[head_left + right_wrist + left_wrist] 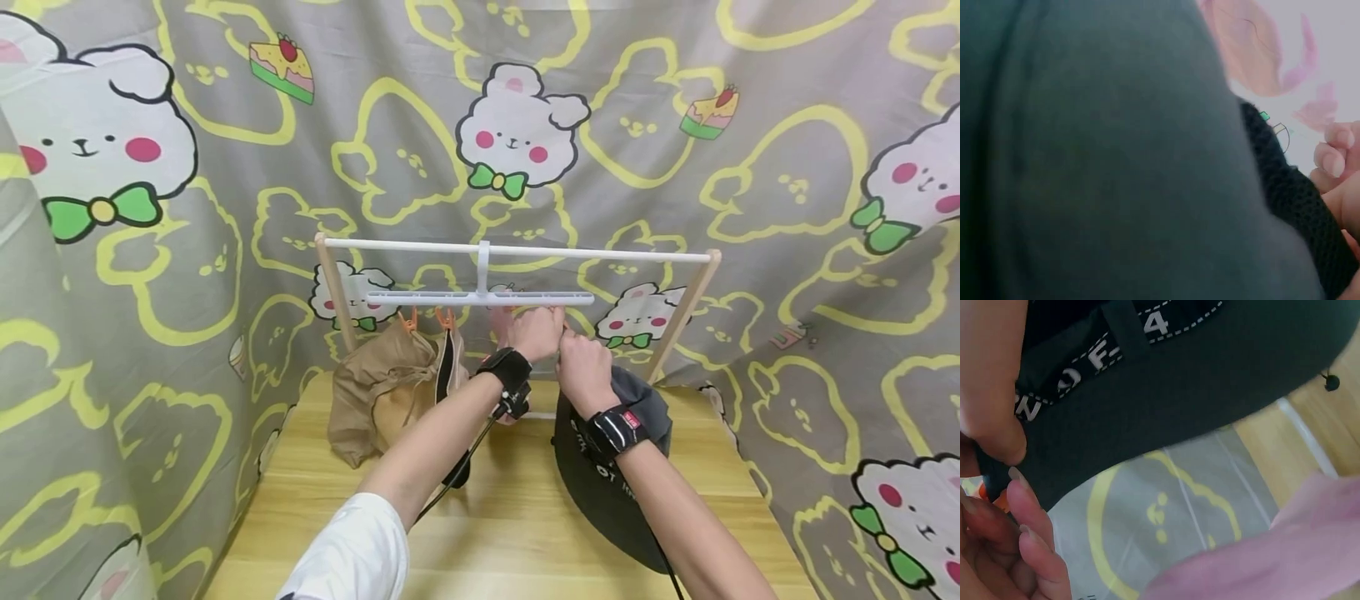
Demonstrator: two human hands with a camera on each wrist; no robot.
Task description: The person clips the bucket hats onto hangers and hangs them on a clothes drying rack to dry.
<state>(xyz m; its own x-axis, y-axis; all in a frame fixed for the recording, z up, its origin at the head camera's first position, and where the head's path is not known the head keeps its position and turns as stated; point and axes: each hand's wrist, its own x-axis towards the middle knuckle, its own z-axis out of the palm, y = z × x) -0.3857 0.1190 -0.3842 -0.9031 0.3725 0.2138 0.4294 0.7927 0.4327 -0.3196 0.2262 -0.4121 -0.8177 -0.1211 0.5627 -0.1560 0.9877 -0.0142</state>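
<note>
A dark bucket hat (pixel 611 500) with white lettering hangs below my right hand (pixel 585 367), whose fingers pinch its edge. My left hand (pixel 536 332) is right beside it, under the white hanger (pixel 525 297), its fingers curled at an orange clip (pixel 999 501). That clip sits at the hat's edge, partly hidden by fingers. In the left wrist view the hat's brim (pixel 1166 394) spreads across the top. Dark fabric (pixel 1122 156) fills most of the right wrist view, with curled fingers (pixel 1333 156) at its right.
The hanger hooks on the white bar (pixel 405 245) of a wooden-legged rack (pixel 678 321). Orange clips (pixel 446 318) hold brown fabric items (pixel 382 375) at left. Pink fabric (pixel 1260 562) hangs near the hat. Below is a wooden table (pixel 495 533); patterned curtains (pixel 637 125) surround it.
</note>
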